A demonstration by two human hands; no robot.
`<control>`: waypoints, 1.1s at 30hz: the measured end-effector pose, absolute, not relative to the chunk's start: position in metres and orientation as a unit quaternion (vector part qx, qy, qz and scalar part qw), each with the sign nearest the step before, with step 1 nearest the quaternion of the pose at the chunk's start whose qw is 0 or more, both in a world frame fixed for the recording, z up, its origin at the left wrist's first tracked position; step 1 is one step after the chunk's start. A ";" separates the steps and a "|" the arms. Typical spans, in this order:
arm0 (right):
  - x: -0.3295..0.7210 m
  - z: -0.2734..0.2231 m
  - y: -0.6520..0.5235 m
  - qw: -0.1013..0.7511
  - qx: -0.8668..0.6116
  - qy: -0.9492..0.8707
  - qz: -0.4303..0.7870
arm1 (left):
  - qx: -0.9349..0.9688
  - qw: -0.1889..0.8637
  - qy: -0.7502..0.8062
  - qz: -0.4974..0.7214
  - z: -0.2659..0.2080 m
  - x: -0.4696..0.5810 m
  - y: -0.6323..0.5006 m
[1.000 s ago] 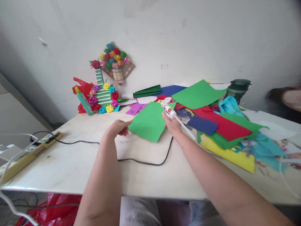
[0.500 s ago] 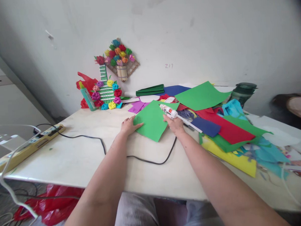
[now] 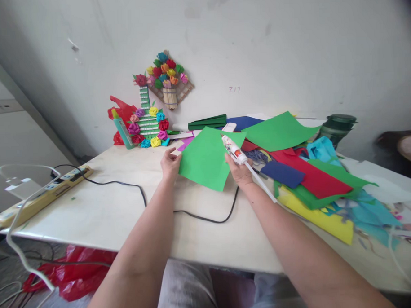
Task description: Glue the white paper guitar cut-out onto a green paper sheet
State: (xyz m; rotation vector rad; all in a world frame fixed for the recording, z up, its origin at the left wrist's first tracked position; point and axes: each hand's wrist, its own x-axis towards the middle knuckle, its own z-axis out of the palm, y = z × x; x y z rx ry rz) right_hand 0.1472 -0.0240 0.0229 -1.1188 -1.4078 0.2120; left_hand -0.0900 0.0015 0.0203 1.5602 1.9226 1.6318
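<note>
A green sheet (image 3: 205, 160), paper or thin foam, is lifted a little off the table, tilted in front of me. My left hand (image 3: 171, 164) pinches its left edge between thumb and fingers. At the right edge of the sheet, my right hand (image 3: 239, 170) is wrapped round a white hot glue gun (image 3: 232, 149), whose nozzle points up and away over the sheet. A long white glue stick (image 3: 262, 182) sticks out of its back toward my forearm. Whether my right fingers also grip the sheet is hard to see.
Coloured sheets lie to the right, among them a red sheet (image 3: 314, 176), a navy piece (image 3: 283, 173) and a yellow sheet (image 3: 322, 215). A paper-flower guitar (image 3: 148, 124) leans behind, beside a glue bottle (image 3: 123, 131). A black cord (image 3: 203, 218) crosses the table; a power strip (image 3: 45, 195) lies left.
The green sheet has come up off the table and turned slightly. My left hand has gone from lying on its edge to pinching it. The glue gun has tilted more upright.
</note>
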 end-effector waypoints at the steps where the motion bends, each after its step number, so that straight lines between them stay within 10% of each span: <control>1: 0.147 0.023 -0.024 0.619 -0.488 -0.609 0.086 | 0.519 0.076 0.650 0.550 0.021 -0.089 0.000; 13: 0.152 0.018 -0.016 0.588 -0.450 -0.639 0.208 | 0.650 -0.083 0.681 0.326 0.031 -0.071 -0.013; 25: 0.152 0.027 -0.018 0.620 -0.447 -0.520 0.382 | 0.733 0.417 0.443 0.305 0.050 -0.065 -0.034; 33: 0.153 0.026 -0.015 0.639 -0.446 -0.484 0.398 | 0.840 0.249 0.480 0.048 0.067 -0.052 -0.040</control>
